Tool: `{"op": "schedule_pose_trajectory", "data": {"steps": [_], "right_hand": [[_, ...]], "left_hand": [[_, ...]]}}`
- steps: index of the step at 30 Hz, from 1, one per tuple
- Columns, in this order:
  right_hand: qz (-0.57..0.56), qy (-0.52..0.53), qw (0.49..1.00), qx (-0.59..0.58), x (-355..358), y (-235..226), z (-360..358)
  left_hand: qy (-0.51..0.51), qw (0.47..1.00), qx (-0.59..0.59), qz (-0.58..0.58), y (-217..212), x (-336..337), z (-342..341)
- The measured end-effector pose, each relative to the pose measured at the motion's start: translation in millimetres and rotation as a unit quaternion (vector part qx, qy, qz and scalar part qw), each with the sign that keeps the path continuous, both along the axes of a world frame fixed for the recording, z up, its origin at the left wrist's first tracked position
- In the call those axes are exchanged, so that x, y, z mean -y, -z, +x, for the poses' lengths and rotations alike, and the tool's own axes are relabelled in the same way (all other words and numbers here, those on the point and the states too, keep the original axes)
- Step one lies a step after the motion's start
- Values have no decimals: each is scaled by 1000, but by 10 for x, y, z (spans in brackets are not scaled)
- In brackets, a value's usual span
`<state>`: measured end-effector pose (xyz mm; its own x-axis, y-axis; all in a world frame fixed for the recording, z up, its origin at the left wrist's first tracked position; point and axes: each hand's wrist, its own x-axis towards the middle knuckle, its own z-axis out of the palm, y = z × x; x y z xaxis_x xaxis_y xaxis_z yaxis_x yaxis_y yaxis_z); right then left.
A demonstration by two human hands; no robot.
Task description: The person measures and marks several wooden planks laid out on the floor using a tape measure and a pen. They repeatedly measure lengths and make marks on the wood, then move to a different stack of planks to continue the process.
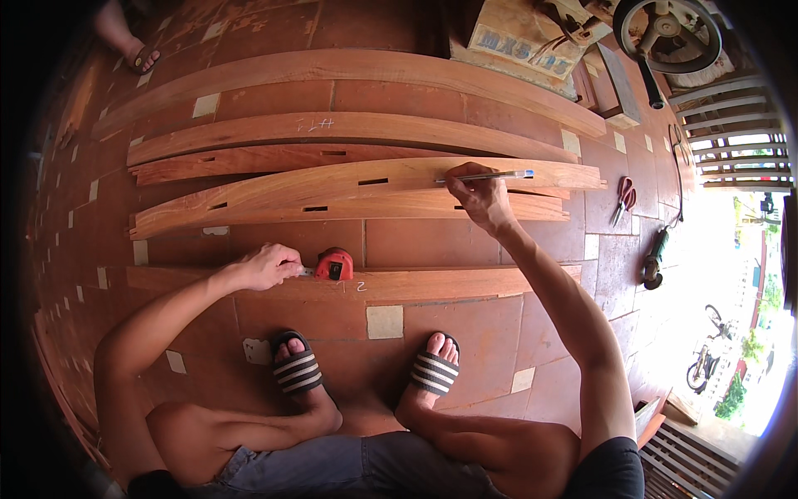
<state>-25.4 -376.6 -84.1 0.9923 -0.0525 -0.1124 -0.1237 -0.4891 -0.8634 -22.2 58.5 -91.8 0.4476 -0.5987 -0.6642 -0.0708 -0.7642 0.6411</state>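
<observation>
My left hand (270, 267) is closed, its fingers pinching the short end of blade beside a red tape measure (335, 264). The tape measure's case rests on the nearest wooden beam (416, 286), which lies crosswise in front of my feet. My right hand (480, 193) grips a slim pen (499, 175) with a blue end, held almost level. That hand is over the right part of a pale wooden beam (324, 179) with a dark slot cut in its face. Whether the pen's tip touches the wood is hard to see. Another slotted beam (274, 213) lies against its near side.
More long beams (241, 137) lie farther off, roughly parallel. To the right are red-handled scissors (625, 198) and an angle grinder (656, 259) with a cord. A machine with a handwheel (667, 37) stands at the back right. Another person's foot (141, 58) shows far left.
</observation>
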Motion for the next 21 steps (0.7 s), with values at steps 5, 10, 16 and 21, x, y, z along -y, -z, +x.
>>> {"op": "schedule_pose_trajectory", "data": {"steps": [5,10,16,21], "right_hand": [[-1,-1,1000,-9,16,-6,-4],[12,2,1000,-15,7,-3,-3],[5,0,1000,-11,-1,-17,-4],[0,-8,1000,-16,5,-30,3]], "left_hand": [[-20,1000,3,2,54,-27,15],[19,993,117,9,85,-109,83],[23,994,92,45,41,-98,110],[28,994,96,49,31,-81,107]]}}
